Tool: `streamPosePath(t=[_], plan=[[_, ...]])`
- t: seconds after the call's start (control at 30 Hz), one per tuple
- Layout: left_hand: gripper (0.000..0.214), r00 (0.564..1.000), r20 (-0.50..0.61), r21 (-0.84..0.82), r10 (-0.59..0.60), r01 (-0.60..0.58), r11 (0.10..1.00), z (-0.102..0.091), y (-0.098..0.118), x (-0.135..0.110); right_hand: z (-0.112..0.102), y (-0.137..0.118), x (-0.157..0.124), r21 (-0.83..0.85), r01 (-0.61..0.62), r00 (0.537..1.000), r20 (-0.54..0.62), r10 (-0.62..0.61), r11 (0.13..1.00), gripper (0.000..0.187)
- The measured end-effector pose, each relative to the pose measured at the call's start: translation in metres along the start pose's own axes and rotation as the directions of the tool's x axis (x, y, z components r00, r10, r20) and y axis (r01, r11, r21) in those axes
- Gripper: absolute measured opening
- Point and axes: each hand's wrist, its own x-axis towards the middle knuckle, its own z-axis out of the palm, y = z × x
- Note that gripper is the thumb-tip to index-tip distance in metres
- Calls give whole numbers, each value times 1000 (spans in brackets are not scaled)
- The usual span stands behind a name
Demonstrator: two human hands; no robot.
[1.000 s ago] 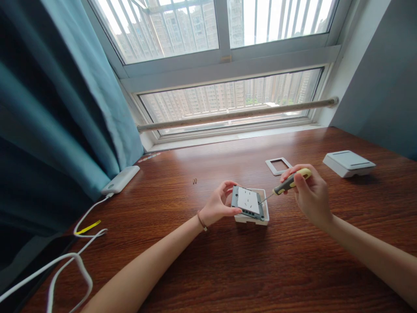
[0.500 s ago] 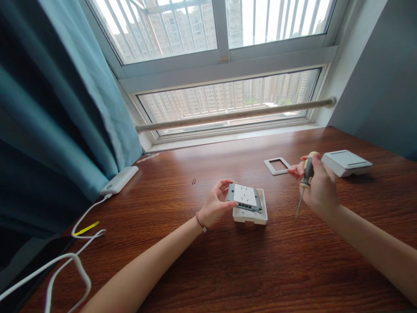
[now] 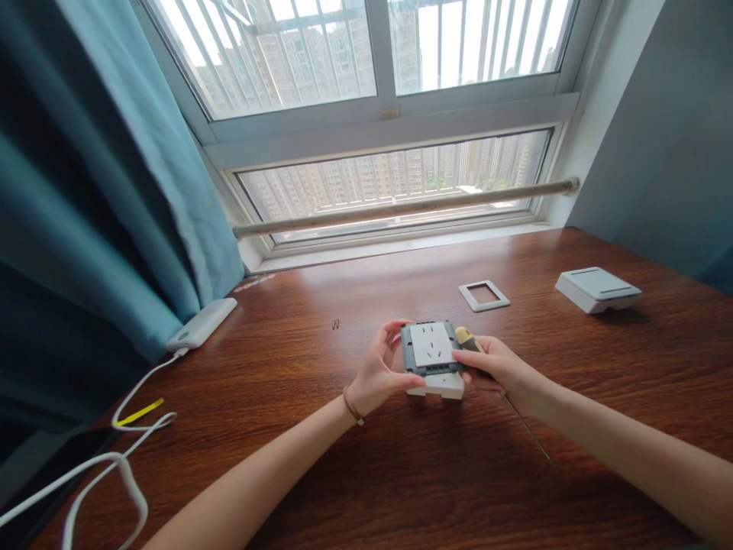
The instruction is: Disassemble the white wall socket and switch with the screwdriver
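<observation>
A wall socket [image 3: 432,345] with a white face and grey frame is held over a white mounting box [image 3: 440,386], which it mostly covers. My left hand [image 3: 378,367] grips the socket's left edge, thumb at the near corner and fingers at the far one. On the other side, my right hand [image 3: 501,367] has its thumb on the socket's right edge. That same hand keeps a screwdriver [image 3: 468,341] in its palm, yellow and grey handle up and shaft pointing down toward me. Its curled fingers are partly hidden.
A white cover frame [image 3: 484,305] lies beyond my right hand. Farther right sits another white box with a plate [image 3: 598,289]. Two small screws [image 3: 335,324] lie left of the socket. A white power bank [image 3: 201,324] with a cable [image 3: 150,372] and a yellow strip [image 3: 140,412] are at left.
My right hand has come left from beside the cover frame to the socket's right edge, the screwdriver turning in its grip. The socket has lifted and levelled above the box.
</observation>
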Motion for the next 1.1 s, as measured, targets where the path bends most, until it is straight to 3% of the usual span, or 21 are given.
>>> streamPosePath(t=[0.13,0.27,0.5,0.87,0.97,1.1], plan=[[79,998,54,241,-30,16,970,-3,-2,-3,1,-4,-1,-41,80,994,-66,-82,996,27],[82,995,73,482,-65,22,876,-5,1,-4,3,-3,-1,-91,131,986,-93,-139,987,25],[91,994,78,656,-77,7,755,-1,6,-4,3,2,-1,-104,155,985,-57,-162,982,25],[87,997,52,628,-63,16,778,0,10,-3,6,5,-2,-77,153,988,-3,-154,985,25],[79,996,-41,546,-78,88,833,-2,8,-3,5,5,0,-88,171,981,-79,-178,981,29],[65,969,-170,275,-180,222,935,-8,2,4,-8,-1,9,-31,170,956,-236,-172,985,33]])
